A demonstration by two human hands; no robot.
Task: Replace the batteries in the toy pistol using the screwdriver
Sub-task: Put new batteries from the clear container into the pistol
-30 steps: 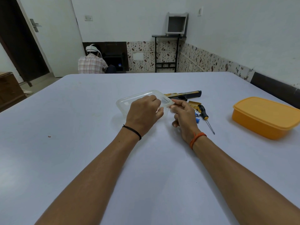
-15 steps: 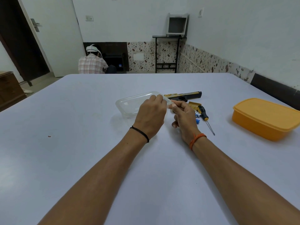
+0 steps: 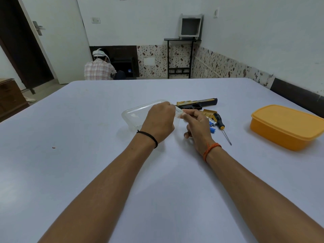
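table (image 3: pixel 87 172); both hands grip clear container (image 3: pixel 133 114).

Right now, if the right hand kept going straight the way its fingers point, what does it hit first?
The right hand points up and left, and its fingertips already pinch the near corner of the clear plastic container. Going on, it would push into that container and the left hand on the same corner. Depth is hard to judge.

Black-and-gold plastic toy pistol (image 3: pixel 198 104) lying flat, centre-right of frame; blue cylindrical batteries (image 3: pixel 212 125) just below it; black-handled, thin-shafted screwdriver (image 3: pixel 221 127) beside them, tip toward lower right.
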